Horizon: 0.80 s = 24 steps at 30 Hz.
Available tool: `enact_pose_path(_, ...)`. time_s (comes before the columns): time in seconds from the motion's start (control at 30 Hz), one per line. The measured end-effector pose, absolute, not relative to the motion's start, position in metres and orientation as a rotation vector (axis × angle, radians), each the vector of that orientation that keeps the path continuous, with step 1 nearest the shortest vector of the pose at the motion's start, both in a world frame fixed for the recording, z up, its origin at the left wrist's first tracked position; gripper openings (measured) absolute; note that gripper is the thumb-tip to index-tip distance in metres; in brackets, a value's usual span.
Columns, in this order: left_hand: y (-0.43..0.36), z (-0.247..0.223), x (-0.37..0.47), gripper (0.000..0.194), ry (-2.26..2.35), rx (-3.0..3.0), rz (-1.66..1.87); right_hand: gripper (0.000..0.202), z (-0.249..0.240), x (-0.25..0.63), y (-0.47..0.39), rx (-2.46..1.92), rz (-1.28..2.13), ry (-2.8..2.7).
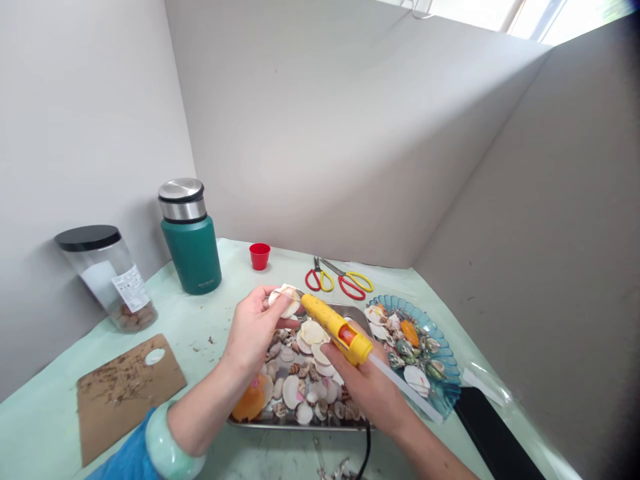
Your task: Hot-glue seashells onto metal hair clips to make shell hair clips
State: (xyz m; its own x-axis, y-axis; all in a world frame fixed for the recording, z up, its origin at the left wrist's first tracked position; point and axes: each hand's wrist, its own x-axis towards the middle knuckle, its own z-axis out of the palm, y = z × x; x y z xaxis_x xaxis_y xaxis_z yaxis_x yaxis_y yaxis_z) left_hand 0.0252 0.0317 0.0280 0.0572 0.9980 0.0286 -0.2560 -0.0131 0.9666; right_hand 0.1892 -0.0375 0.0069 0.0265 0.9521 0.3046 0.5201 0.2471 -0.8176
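Note:
My left hand [250, 330] pinches a pale scallop shell [286, 300] above the back left part of a metal tray. Wrapped round a yellow glue gun [335, 327] is my right hand [370, 383], over the tray's right side. The gun's tip points left at the shell and meets or nearly meets its edge. A long translucent glue stick [405, 387] sticks out of the gun's back end. Below both hands the metal tray [300, 427] holds many small shells and an orange shell [250, 398].
A blue glass plate [447, 360] of shells stands right, beside a black object [495, 433]. Behind are two scissors [320, 277] [353, 283] and a red cup [259, 257]. Left are a green flask [193, 253], a jar [113, 280] and stained cardboard [127, 393]. A black cord [369, 447] hangs in front.

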Motion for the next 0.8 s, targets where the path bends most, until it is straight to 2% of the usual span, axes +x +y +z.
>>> enact_pose_path(0.23, 0.028, 0.03, 0.028, 0.029, 1.021, 1.139, 1.268, 0.02, 0.002, 0.188, -0.039, -1.359, 0.668, -1.605)
enact_pose_path(0.8, 0.029, 0.017, 0.028, 0.031, 1.189, 1.323, 1.269, 0.019, 0.01, 0.183, -0.041, -1.398, 0.582, -1.66)
